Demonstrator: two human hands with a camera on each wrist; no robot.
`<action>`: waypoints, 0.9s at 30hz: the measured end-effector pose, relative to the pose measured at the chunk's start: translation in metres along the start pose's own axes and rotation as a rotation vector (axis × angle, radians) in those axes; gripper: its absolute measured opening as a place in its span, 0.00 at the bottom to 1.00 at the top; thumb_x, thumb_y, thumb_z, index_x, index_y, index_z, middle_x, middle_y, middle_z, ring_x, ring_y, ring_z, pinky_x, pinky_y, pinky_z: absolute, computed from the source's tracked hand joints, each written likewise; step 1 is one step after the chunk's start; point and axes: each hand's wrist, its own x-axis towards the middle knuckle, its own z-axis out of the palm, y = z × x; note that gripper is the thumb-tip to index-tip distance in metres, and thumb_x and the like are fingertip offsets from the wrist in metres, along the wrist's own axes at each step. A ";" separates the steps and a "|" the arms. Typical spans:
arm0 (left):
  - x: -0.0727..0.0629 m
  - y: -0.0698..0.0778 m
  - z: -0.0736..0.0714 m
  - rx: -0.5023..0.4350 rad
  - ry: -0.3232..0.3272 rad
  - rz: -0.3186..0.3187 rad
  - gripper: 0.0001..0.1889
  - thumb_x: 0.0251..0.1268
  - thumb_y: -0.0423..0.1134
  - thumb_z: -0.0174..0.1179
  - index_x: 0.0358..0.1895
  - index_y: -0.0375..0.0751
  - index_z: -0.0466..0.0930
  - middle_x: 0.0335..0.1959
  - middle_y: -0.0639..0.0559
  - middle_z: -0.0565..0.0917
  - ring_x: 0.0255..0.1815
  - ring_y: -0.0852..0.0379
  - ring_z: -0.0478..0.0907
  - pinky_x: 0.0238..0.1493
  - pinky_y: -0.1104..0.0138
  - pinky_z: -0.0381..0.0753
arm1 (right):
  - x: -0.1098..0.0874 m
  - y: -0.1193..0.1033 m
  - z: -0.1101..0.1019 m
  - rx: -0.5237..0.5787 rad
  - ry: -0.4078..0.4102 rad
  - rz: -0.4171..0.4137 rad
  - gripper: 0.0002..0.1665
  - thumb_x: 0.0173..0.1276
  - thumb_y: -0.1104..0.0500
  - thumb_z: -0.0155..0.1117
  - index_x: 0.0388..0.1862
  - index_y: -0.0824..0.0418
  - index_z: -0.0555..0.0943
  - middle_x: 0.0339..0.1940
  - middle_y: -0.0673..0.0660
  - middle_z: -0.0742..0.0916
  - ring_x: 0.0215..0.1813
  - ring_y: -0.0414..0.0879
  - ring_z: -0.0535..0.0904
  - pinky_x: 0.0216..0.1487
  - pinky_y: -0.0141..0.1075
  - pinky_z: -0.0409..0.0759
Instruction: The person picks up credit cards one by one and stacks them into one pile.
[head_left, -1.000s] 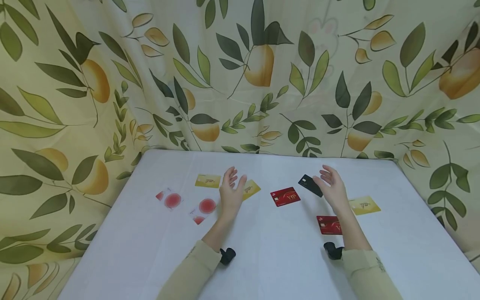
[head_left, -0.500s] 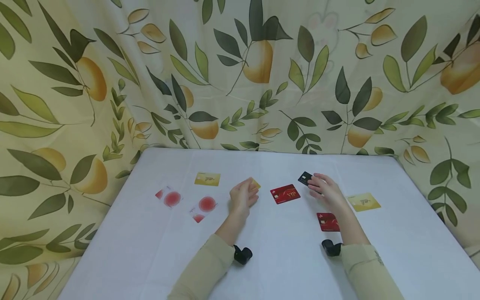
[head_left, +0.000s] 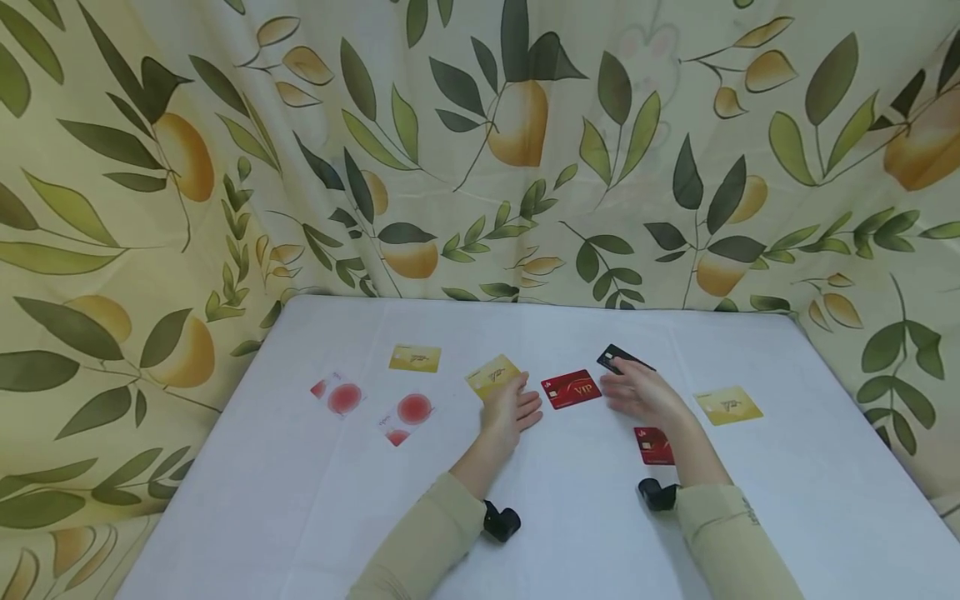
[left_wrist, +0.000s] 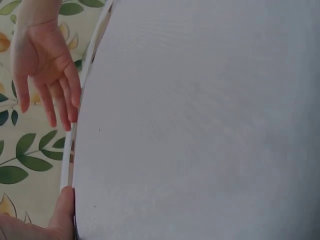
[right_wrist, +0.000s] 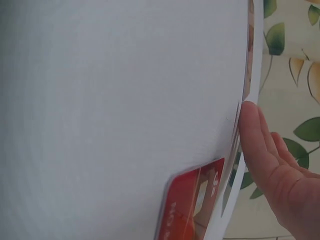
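In the head view my left hand [head_left: 507, 412] hovers, fingers extended, between the middle yellow card [head_left: 492, 373] and a red VIP card [head_left: 572, 388]. It overlaps the yellow card's lower edge; whether it touches cannot be told. My right hand [head_left: 647, 393] reaches over part of a black card [head_left: 619, 357], fingers pointing left with nothing held. A second red card [head_left: 654, 446] lies below that wrist, partly hidden. The right wrist view shows the same hand [right_wrist: 280, 170] with straight fingers beside a red card [right_wrist: 192, 200]. My right palm [left_wrist: 47, 70] appears in the left wrist view.
Another yellow card [head_left: 416, 358] lies at the back left, above two white cards with red circles [head_left: 345, 399]. A further yellow card [head_left: 729, 405] is at the right. All lie on a white-covered table [head_left: 247, 517], with a fruit-patterned curtain [head_left: 465, 208] behind it.
My left hand has moved rightward across the middle yellow card, and its fingers have straightened. My right hand has shifted slightly lower and left. The cards stay in place.
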 end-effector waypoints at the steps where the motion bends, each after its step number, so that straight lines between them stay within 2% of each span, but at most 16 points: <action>1: 0.001 -0.001 0.001 -0.001 -0.001 -0.005 0.26 0.61 0.48 0.57 0.56 0.32 0.70 0.46 0.36 0.80 0.47 0.46 0.79 0.45 0.57 0.81 | 0.000 0.001 0.000 0.000 -0.006 -0.001 0.47 0.69 0.36 0.40 0.73 0.64 0.39 0.68 0.72 0.62 0.64 0.58 0.66 0.58 0.41 0.73; 9: 0.000 -0.006 0.006 -0.018 -0.002 -0.018 0.27 0.61 0.48 0.56 0.57 0.32 0.71 0.47 0.35 0.79 0.48 0.45 0.79 0.45 0.55 0.81 | 0.001 0.004 -0.001 0.014 -0.030 -0.003 0.51 0.65 0.31 0.36 0.72 0.65 0.43 0.67 0.73 0.62 0.61 0.53 0.71 0.58 0.43 0.73; 17: 0.000 -0.007 0.008 -0.005 -0.009 -0.028 0.25 0.62 0.48 0.55 0.56 0.34 0.72 0.47 0.36 0.80 0.47 0.47 0.80 0.45 0.55 0.81 | 0.001 0.002 0.001 0.084 -0.013 0.046 0.51 0.64 0.30 0.37 0.73 0.63 0.44 0.68 0.71 0.61 0.63 0.55 0.68 0.57 0.45 0.73; 23: -0.001 -0.006 0.011 0.009 -0.013 -0.034 0.22 0.62 0.47 0.55 0.56 0.38 0.74 0.47 0.37 0.80 0.47 0.47 0.80 0.46 0.56 0.81 | -0.001 0.001 0.002 0.110 -0.018 0.064 0.52 0.63 0.30 0.39 0.73 0.63 0.45 0.68 0.71 0.60 0.62 0.53 0.70 0.57 0.46 0.73; 27: -0.001 -0.006 0.012 0.015 -0.012 -0.037 0.22 0.62 0.47 0.55 0.56 0.37 0.74 0.47 0.38 0.80 0.47 0.47 0.80 0.46 0.56 0.80 | -0.001 0.001 0.002 0.123 -0.018 0.066 0.52 0.63 0.30 0.39 0.72 0.64 0.45 0.69 0.72 0.59 0.61 0.53 0.71 0.57 0.45 0.73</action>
